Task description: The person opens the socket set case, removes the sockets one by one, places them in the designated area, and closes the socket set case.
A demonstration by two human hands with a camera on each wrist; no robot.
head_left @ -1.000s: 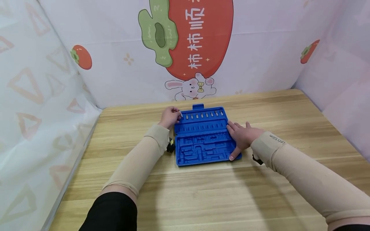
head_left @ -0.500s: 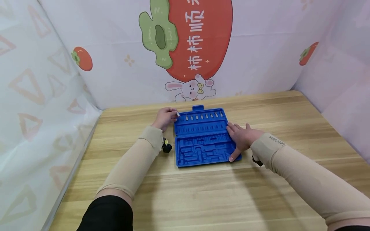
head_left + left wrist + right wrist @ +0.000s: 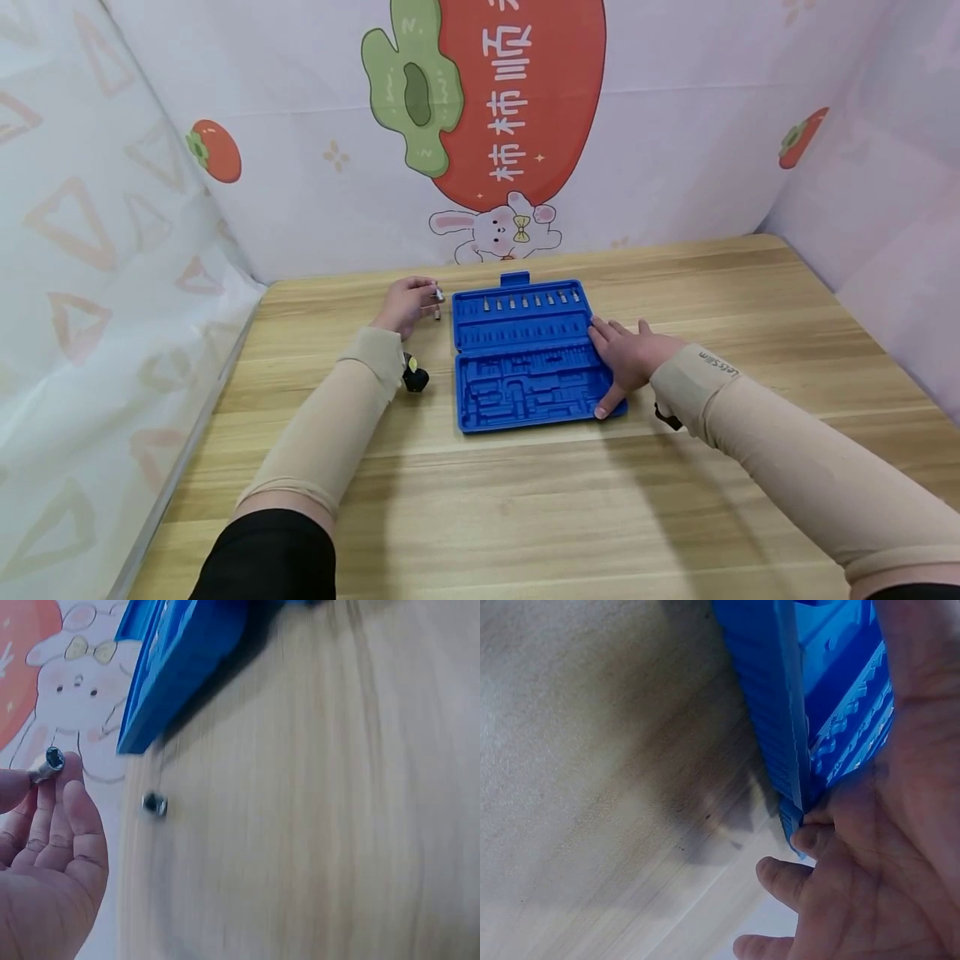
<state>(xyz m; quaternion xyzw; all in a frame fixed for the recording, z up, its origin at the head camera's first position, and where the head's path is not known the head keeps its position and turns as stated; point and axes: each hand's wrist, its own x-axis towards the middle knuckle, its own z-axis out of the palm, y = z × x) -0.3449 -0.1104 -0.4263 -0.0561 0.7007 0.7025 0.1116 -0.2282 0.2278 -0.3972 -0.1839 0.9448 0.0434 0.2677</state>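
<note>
Wooden table (image 3: 525, 500), printed backdrop (image 3: 675, 167) — socket (image 3: 154, 804) near case (image 3: 528, 352)

A curtained booth (image 3: 75, 375): wood-grain table (image 3: 510, 517) beneath the left hand (image 3: 407, 305) and right hand (image 3: 630, 354), cartoon-printed backdrop (image 3: 675, 167) beyond them.

The head view looks forward and down from above the near side of the light wood-grain desk (image 3: 510, 508), far enough back to take in the whole open blue plastic case (image 3: 517, 387), the left hand (image 3: 402, 305), the right hand (image 3: 632, 357) and the white printed fabric backdrop (image 3: 675, 167). The left wrist view, close beside its hand, is turned sideways, with the backdrop at its left edge; it shares the printed white rabbit (image 3: 501, 229) and part of the case with the head view. The right wrist view closely faces its hand's palm and the case's side.
</note>
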